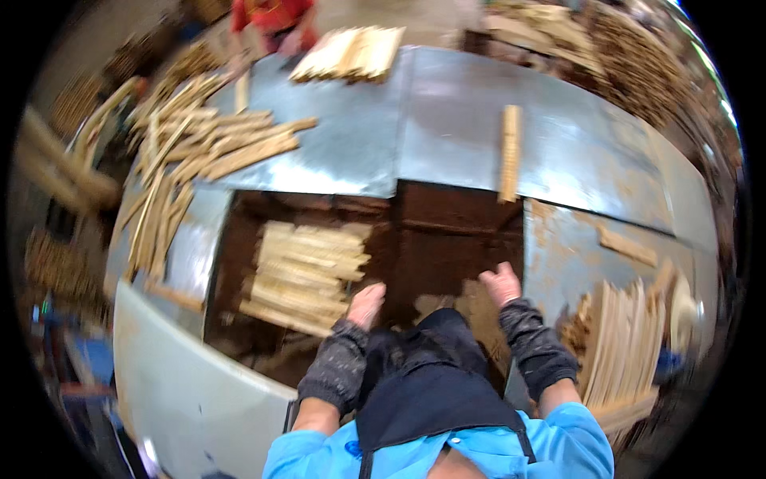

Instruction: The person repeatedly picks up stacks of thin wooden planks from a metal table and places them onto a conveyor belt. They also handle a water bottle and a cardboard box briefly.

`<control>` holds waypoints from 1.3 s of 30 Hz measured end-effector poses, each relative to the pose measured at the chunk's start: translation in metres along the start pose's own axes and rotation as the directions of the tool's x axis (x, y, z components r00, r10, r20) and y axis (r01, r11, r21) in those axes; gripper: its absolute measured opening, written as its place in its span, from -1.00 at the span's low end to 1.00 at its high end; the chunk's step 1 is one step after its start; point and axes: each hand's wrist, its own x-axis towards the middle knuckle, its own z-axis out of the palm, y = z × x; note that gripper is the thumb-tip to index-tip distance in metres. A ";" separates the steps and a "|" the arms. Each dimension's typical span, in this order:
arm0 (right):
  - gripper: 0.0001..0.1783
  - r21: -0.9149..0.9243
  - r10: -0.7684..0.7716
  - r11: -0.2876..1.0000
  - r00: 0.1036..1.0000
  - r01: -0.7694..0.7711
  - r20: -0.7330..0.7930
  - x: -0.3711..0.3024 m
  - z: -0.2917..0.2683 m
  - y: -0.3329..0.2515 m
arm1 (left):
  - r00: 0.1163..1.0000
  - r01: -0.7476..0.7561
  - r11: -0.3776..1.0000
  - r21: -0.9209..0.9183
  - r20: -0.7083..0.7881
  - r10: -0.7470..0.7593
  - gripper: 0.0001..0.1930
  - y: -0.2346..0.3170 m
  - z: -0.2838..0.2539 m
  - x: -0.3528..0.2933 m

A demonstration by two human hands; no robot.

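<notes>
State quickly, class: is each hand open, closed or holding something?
Left hand: nothing visibly held; open or closed unclear.
Right hand: nothing visibly held; open or closed unclear.

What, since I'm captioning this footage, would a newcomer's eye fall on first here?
Probably the large dark-brown opening in the middle of the grey metal tabletop, with pale wooden strips lying side by side in its left part. Next might come the jumbled heap of sticks at the tabletop's far left, and the left hand and right hand seen against the opening.
</notes>
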 end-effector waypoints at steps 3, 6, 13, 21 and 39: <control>0.09 0.071 -0.011 0.997 0.990 0.021 -0.140 0.088 -0.041 -0.034 | 0.980 0.073 0.996 -0.042 -0.180 -0.080 -0.72 -0.009 0.002 0.000; 0.24 -0.150 -0.039 0.989 0.947 -0.010 -0.319 0.185 -0.070 -0.064 | 0.903 -0.178 0.366 0.914 0.004 0.430 -0.81 -0.049 -0.021 -0.020; 0.38 -0.090 0.254 0.957 0.945 -0.277 -0.203 0.354 -0.100 -0.092 | 0.367 0.782 0.586 -0.214 -0.601 -0.710 -0.54 -0.134 0.068 -0.150; -0.13 0.114 0.231 0.969 0.967 -0.219 -0.104 0.398 -0.089 -0.100 | 0.906 0.317 0.914 0.255 -0.365 -0.212 -0.45 -0.173 0.163 -0.153; -0.18 -0.027 -0.276 0.753 0.352 0.658 0.894 0.059 0.198 -0.274 | 0.858 0.458 0.811 0.364 -0.421 -0.295 -0.47 -0.131 0.136 -0.126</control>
